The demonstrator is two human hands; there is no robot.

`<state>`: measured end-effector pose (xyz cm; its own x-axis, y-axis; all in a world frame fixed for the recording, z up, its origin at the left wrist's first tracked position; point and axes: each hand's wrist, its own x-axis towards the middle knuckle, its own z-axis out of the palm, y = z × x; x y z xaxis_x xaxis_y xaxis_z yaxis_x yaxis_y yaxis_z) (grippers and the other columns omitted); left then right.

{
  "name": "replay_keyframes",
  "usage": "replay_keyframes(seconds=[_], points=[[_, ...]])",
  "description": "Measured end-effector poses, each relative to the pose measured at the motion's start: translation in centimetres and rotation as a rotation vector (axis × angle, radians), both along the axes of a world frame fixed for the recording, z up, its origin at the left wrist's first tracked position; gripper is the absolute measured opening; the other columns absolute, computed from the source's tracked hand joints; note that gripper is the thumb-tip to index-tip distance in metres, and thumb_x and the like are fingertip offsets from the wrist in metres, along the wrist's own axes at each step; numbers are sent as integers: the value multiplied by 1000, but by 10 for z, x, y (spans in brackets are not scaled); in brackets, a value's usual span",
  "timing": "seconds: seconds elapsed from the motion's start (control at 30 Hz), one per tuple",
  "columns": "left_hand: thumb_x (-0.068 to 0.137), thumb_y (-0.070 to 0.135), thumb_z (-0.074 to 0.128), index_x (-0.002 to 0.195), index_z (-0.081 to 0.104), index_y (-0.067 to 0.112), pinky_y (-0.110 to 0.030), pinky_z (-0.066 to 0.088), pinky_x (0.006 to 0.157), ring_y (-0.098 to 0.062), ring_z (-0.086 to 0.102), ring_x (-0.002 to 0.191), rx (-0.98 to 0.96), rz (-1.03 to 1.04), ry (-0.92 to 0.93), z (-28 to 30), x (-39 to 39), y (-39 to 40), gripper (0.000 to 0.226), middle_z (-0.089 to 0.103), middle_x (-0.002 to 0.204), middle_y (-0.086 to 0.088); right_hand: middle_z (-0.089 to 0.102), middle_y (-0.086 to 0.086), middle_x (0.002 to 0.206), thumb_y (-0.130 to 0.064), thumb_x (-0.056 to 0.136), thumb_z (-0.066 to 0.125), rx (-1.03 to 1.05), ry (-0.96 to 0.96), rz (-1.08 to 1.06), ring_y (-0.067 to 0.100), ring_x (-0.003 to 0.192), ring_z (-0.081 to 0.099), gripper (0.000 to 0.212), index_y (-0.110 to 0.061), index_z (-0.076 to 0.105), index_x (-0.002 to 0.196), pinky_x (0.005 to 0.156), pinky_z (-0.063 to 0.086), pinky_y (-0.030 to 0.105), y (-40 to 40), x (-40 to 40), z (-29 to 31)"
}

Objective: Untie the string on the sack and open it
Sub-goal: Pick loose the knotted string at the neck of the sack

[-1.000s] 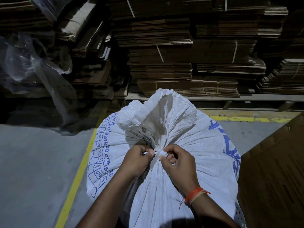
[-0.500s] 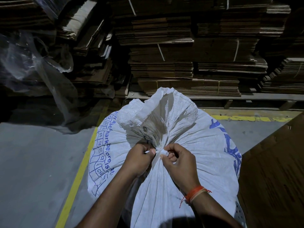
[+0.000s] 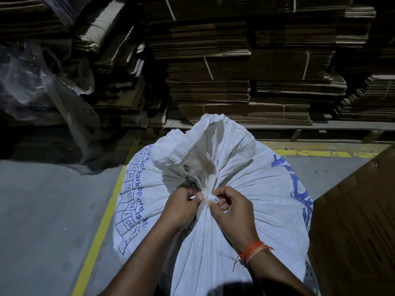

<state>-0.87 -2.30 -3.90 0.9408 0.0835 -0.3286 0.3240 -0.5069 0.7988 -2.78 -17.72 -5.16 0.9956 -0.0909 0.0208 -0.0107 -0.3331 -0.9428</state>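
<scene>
Fingers of the left hand pinch one end of the white string; those of the right hand are curled round the other end, thumb pressed against it. The two hands sit just beside each other at the gathered neck of the sack, where the string cinches the woven cloth into radiating pleats. Above the tie the loose mouth of the sack stands up, crumpled and partly flared. The sack itself, white with blue print, stands full on the grey floor, over a yellow line and well short of the stacked flattened cardboard behind. A plastic sheet hangs at the left; an orange thread circles the right wrist.

Step in hand: loosening the knot; the tie appears intact, so the task looks to be at an early stage. The next move probably calls for drawing the ends apart or picking a loop free, then unwinding the string from the neck before spreading the mouth.
</scene>
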Motion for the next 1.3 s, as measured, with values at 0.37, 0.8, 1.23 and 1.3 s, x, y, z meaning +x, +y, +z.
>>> replay_keyframes(seconds=[0.37,0.8,1.23,1.3], points=[[95,19,70,78,73,20,-20,37,50,1,51,46,-98,52,14,2,0,1,17,63,54,15,62,-16,67,-11,79,79,-23,-30,10,3,61,52,18,-26,69,84,59,47,11,1,-2,5],[95,23,72,80,76,11,-27,37,53,2,47,35,-109,51,61,0,1,10,19,59,45,13,62,-21,66,-5,79,79,18,2,5,3,61,54,21,-23,71,83,61,46,8,0,1,2],[96,25,70,75,76,18,-25,40,58,-2,54,55,-53,66,19,-3,0,1,23,65,59,14,65,-26,68,-4,80,78,8,-13,3,0,62,58,20,-23,72,85,61,45,6,0,-1,0],[96,25,70,74,74,24,-25,40,60,3,53,53,-62,61,21,-4,1,0,23,65,58,18,66,-23,69,-4,80,79,6,-13,3,0,63,59,21,-23,71,85,62,45,7,0,-1,-1]])
